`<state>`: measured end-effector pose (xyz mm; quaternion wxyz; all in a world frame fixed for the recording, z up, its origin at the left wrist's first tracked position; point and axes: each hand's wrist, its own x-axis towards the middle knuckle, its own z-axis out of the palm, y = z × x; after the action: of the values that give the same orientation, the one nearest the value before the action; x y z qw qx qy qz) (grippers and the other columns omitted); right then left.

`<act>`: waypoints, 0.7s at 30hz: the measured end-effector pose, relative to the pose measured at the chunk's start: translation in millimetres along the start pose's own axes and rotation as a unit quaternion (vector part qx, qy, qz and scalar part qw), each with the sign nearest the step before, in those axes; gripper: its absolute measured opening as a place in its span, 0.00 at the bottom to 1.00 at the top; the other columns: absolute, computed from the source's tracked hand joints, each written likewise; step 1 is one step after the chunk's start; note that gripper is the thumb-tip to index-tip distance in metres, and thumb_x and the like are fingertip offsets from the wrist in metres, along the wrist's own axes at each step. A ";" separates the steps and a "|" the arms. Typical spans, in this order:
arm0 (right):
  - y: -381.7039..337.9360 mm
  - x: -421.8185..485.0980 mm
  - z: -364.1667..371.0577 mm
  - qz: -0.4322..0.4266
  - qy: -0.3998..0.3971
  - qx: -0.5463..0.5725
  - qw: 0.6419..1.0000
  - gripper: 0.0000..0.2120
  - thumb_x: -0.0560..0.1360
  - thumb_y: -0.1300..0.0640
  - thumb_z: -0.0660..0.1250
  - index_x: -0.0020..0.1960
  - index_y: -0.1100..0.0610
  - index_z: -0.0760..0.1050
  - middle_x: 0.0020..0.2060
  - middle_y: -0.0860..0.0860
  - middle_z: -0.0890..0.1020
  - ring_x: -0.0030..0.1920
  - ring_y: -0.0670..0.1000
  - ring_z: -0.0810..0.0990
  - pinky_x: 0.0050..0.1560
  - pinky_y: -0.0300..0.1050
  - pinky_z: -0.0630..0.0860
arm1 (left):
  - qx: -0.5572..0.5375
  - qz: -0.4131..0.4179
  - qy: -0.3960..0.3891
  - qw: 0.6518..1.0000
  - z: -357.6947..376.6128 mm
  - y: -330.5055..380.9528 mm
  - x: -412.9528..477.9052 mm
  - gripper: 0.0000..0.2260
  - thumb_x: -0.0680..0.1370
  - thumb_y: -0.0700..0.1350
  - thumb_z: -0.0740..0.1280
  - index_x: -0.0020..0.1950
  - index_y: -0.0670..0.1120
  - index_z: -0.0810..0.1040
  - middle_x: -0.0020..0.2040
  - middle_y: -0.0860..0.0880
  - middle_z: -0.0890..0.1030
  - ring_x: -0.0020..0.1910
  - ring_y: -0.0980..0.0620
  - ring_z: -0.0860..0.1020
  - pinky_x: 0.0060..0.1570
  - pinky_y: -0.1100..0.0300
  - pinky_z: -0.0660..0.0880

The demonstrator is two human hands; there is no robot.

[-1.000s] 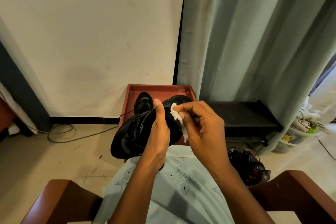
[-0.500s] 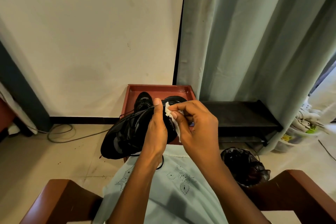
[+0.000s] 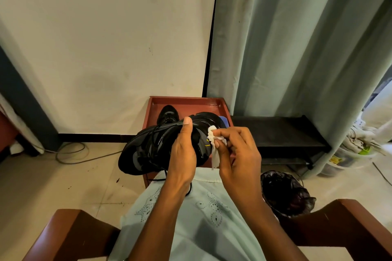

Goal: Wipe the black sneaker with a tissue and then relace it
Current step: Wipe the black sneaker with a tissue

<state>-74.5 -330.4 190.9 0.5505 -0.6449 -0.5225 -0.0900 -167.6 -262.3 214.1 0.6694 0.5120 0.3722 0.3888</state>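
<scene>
Here, bare floor [image 3: 53, 180] lies open left of the left hand [image 3: 182, 154], crossed only by a grey cable [image 3: 72, 154] near the wall [image 3: 106, 38]. A wooden chair arm [image 3: 70, 229] bounds the lower left. The left hand grips the black sneaker [image 3: 148, 150] from the near side, thumb up over its top edge, holding it above the lap with the toe pointing left. Just right of it, the right hand [image 3: 237, 154] pinches a crumpled white tissue [image 3: 215, 146], which seems to touch the sneaker's heel end, though the contact is hard to see. A loose lace [image 3: 188, 188] hangs below the left wrist. Beyond both hands sits a red tray [image 3: 186, 100] with another shoe [image 3: 168, 114]. Right of the right hand are a black rack [image 3: 275, 131], a dark bin bag [image 3: 284, 193] and a curtain [image 3: 297, 48].
</scene>
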 end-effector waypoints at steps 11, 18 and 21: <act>0.1 55.8 -2.7 0.013 -0.155 -0.180 0.971 0.08 0.80 0.50 0.65 0.55 0.44 0.81 0.48 0.46 0.73 0.52 0.50 0.66 0.49 0.47 0.63 | 0.028 0.056 -0.008 0.998 3.3 -1.8 -3.1 0.12 0.84 0.51 0.55 0.48 0.62 0.77 0.44 0.65 0.80 0.45 0.76 0.76 0.45 0.78 0.69; 10.7 9.4 -3.9 -0.026 -0.031 -0.083 0.996 0.09 0.80 0.53 0.64 0.57 0.52 0.81 0.47 0.47 0.77 0.49 0.45 0.71 0.47 0.46 0.73 | 0.001 0.049 0.015 0.999 1.2 -5.4 0.1 0.13 0.84 0.50 0.56 0.46 0.56 0.79 0.42 0.62 0.83 0.44 0.71 0.79 0.46 0.73 0.71; 13.4 0.2 -7.1 -0.037 -0.012 -0.084 0.996 0.09 0.79 0.57 0.66 0.58 0.55 0.81 0.48 0.48 0.78 0.50 0.46 0.74 0.47 0.42 0.74 | -0.019 0.041 0.020 0.999 3.1 -4.9 -0.2 0.11 0.84 0.51 0.56 0.57 0.55 0.79 0.51 0.62 0.80 0.48 0.71 0.77 0.51 0.73 0.68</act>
<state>-60.8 -334.0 185.4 0.4843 -0.6704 -0.5430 -0.1457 -164.2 -264.6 210.0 0.6552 0.5062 0.3562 0.4331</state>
